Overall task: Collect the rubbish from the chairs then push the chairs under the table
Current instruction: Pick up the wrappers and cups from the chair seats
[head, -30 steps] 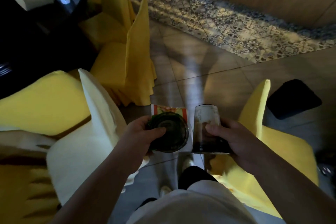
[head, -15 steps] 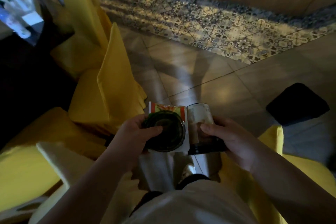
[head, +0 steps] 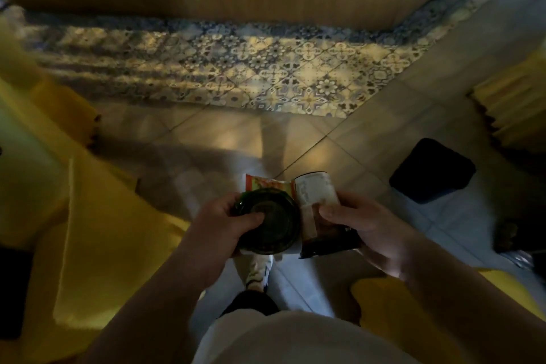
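Head view, left to right: yellow chair [head: 97, 233] at lower left looks bare; my left hand [head: 220, 226] grips a dark green lid [head: 273, 227] and wrapper [head: 266, 184], my right hand [head: 366, 223] a can [head: 317, 201]. Chair-pushing remains, I judge.
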